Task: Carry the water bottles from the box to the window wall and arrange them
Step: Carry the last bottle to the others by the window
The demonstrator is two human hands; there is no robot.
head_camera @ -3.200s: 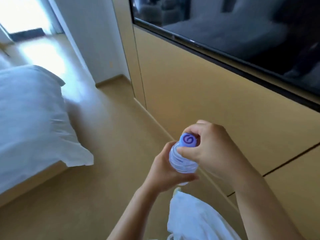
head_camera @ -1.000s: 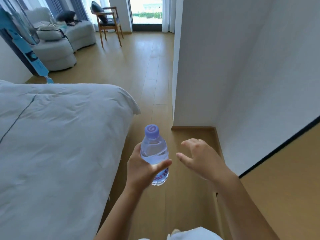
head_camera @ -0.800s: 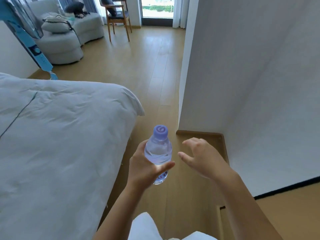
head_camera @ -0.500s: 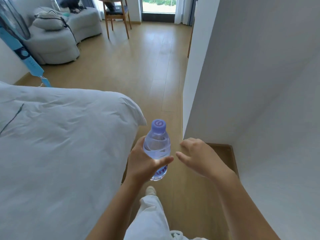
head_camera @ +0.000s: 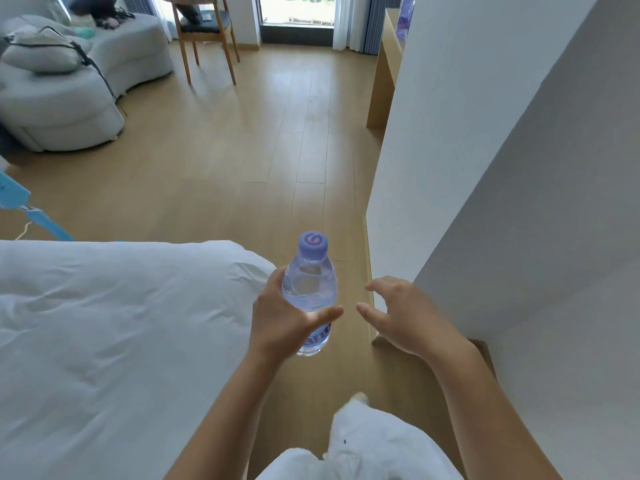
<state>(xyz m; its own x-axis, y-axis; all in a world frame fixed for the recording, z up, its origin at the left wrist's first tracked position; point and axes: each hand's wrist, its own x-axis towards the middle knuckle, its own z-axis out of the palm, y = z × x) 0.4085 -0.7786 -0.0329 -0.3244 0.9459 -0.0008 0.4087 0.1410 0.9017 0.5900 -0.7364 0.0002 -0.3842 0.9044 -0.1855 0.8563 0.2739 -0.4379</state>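
Note:
My left hand (head_camera: 282, 322) grips a clear water bottle (head_camera: 309, 287) with a purple cap around its middle and holds it upright in front of me. My right hand (head_camera: 407, 315) hovers just right of the bottle, fingers spread, holding nothing and not touching it. Far ahead, another bottle (head_camera: 404, 15) stands on a wooden desk (head_camera: 382, 77) near the window (head_camera: 297, 8). The box is not in view.
A white bed (head_camera: 114, 341) fills the left foreground. A white wall corner (head_camera: 450, 150) juts in on the right, leaving a wooden floor passage (head_camera: 277, 168) ahead. A grey sofa (head_camera: 69, 88) and a wooden chair (head_camera: 202, 36) stand at the far left.
I have walked forward past the bed's corner, and the room ahead has come closer. My right hand came off the cap about three seconds ago and stays beside the bottle.

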